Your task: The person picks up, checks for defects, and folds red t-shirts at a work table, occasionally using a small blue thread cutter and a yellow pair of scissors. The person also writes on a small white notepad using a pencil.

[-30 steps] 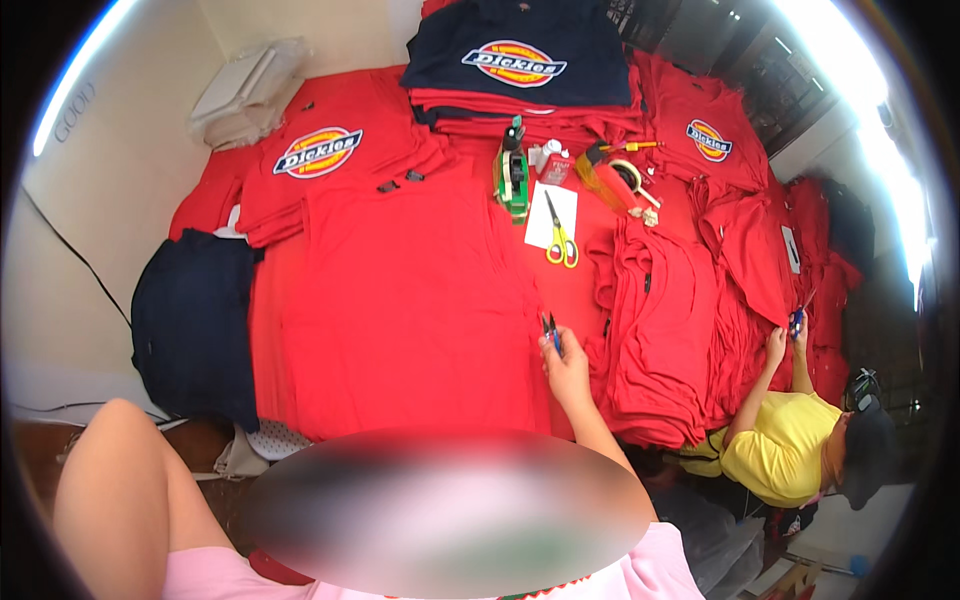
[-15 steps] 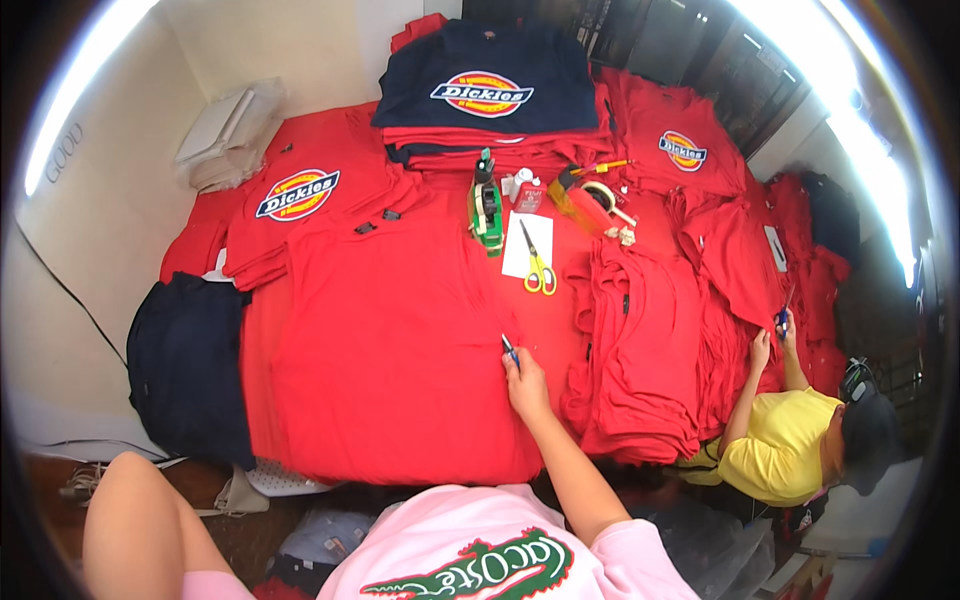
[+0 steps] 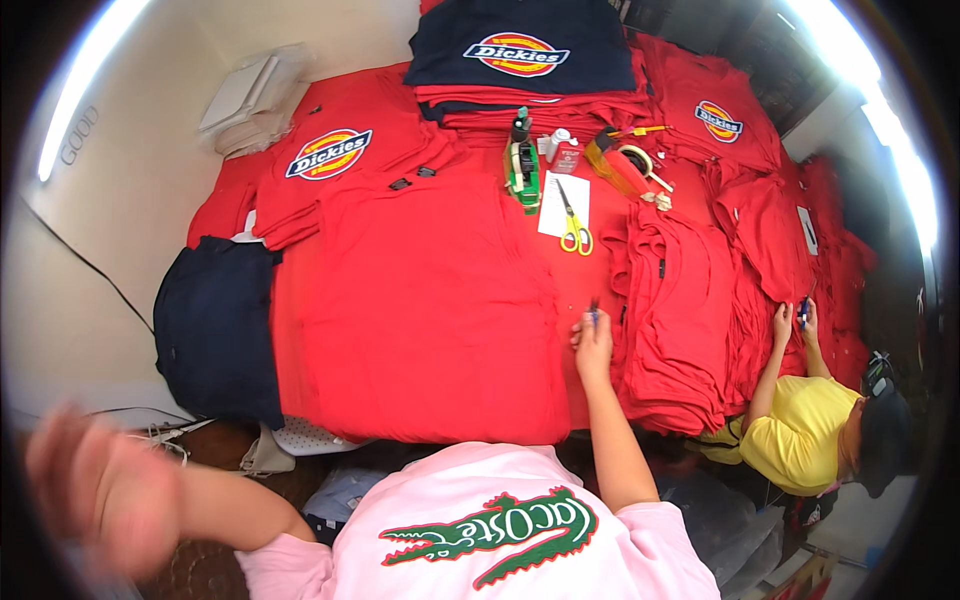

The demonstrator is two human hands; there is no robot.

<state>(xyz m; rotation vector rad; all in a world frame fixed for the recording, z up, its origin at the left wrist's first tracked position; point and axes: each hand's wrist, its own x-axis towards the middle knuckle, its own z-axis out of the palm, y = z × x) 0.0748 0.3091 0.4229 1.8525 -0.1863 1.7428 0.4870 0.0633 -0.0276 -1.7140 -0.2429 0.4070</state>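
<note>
Two hands at a bench covered with red shirts

Right hand [image 3: 594,345] rests on the right edge of the flat red shirt [image 3: 430,310], fingers closed on a small dark tool [image 3: 594,312], beside the folded red stack [image 3: 675,320]. Left hand [image 3: 105,495] is raised off the bench at lower left, blurred, fingers spread, holding nothing. Yellow-handled scissors [image 3: 573,225] lie on white paper [image 3: 560,200] further back, well apart from both hands
</note>
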